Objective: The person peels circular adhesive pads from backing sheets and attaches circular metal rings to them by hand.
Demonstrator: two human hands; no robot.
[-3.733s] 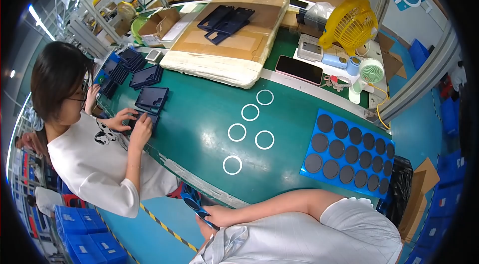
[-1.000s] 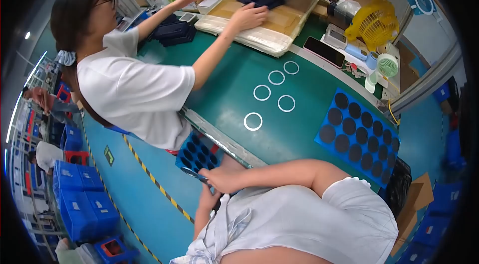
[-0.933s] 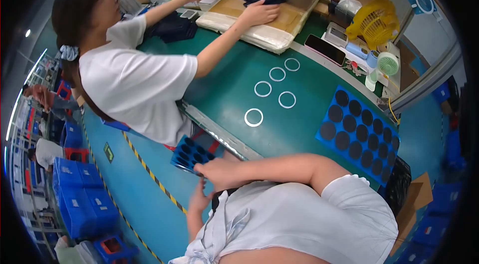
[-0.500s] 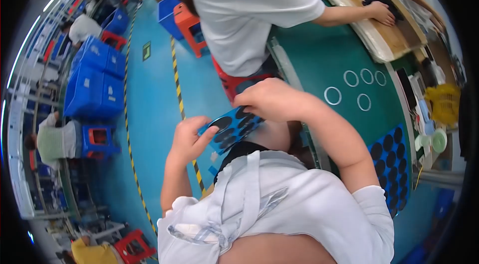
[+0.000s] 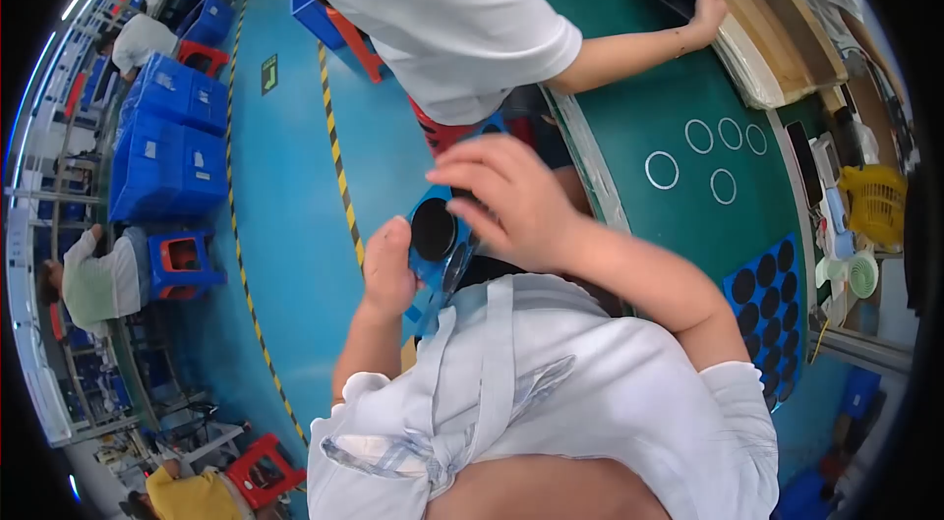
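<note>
A blue sheet (image 5: 421, 247) with large black round pieces on it is held in front of my waist, tilted and partly bent. My left hand (image 5: 390, 269) is closed on its left edge, the thumb lying beside a black disc (image 5: 433, 230). Over the upper part of the sheet, my right hand (image 5: 516, 201) has its thumb and fingers apart. It is slightly blurred and hides some of the discs; whether a fingertip touches the sheet, I cannot tell.
On the green table (image 5: 639, 122) to my right lie several white rings (image 5: 662, 170) and another blue sheet of black discs (image 5: 770, 314). A co-worker in a white shirt (image 5: 442, 19) sits ahead, reaching over the table. A cardboard box (image 5: 777, 38) stands beyond.
My right hand has moved from gripping the sheet's far end to spreading over its face. The sheet has turned more upright. The co-worker's arm and the dark item have shifted.
</note>
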